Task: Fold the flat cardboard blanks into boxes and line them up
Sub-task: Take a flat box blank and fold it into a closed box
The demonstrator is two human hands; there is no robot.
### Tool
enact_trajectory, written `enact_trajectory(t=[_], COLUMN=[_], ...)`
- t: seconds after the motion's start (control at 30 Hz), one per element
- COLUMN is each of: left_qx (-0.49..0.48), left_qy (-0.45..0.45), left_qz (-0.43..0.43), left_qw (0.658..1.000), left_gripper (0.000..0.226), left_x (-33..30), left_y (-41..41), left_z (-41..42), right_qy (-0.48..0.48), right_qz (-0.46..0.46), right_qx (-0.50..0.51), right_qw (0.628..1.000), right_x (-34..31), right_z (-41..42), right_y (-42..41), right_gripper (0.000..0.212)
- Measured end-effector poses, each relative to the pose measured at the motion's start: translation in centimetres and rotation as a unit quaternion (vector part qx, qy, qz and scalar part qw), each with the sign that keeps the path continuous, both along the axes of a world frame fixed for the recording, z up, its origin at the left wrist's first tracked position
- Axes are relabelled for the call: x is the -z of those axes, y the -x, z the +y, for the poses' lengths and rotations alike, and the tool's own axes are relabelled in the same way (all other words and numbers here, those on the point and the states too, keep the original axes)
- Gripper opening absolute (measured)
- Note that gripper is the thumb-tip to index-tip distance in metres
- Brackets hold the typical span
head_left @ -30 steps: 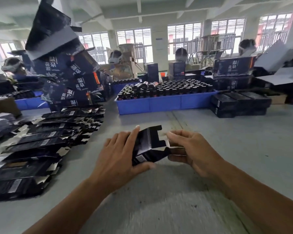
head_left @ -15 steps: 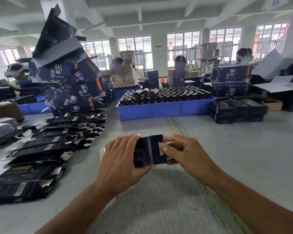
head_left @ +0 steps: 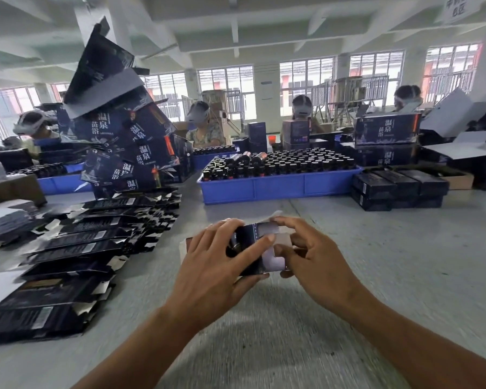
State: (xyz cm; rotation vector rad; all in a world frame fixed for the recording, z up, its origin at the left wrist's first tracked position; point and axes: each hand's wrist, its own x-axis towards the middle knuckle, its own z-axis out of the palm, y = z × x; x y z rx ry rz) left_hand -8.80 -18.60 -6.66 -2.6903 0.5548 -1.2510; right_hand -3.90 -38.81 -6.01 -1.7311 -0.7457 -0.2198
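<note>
A small dark cardboard box [head_left: 252,239] is held above the grey table, partly formed, with pale inner end flaps showing on its right. My left hand [head_left: 216,265] grips its left side, fingers over the top and thumb underneath. My right hand [head_left: 312,256] curls round the right end, fingertips on the pale flaps. Flat dark blanks [head_left: 76,242] lie fanned in a long pile to the left. Finished dark boxes [head_left: 399,189] stand stacked in a row at the right rear.
A blue tray [head_left: 278,186] full of dark bottles stands behind the hands. A tall heap of larger printed cartons [head_left: 124,136] rises at the left. Several people work at the far side. The grey table [head_left: 404,262] stretches to the right.
The box has turned so its pale end flaps face me, and my right hand's fingers have moved onto them. The camera has tilted up slightly.
</note>
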Motion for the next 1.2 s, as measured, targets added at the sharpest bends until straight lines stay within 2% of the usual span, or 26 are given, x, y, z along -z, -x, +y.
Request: enact_trajectory(t=[0.17,0.47,0.77,0.97,1.2], left_qx=[0.013,0.053,0.070,0.068,0.046], left_qy=[0.060,0.063,0.075,0.082,0.060], left_qz=[0.015,0.044,0.058,0.053,0.052], left_qw=[0.998,0.996,0.993,0.993,0.996], left_gripper=[0.065,0.057,0.052,0.052,0.059], left_x=[-0.1,-0.2,0.0,0.2,0.1], left_y=[0.2,0.3,0.1,0.2,0.5], left_z=[-0.1,0.7,0.9,0.6,0.5], right_qy=[0.007,0.015,0.046,0.070,0.109], right_qz=[-0.017,-0.025,-0.076,-0.096,-0.113], right_qx=[0.011,0.051,0.060,0.059,0.066], right_qw=[1.000,0.998,0.994,0.991,0.985], right_x=[0.0,0.3,0.6,0.8,0.8], right_z=[0.2,0.5,0.2,0.1,0.1], right_y=[0.5,0.9,0.8,0.6,0.4], right_gripper=[0.048,0.044,0.060,0.037,0.037])
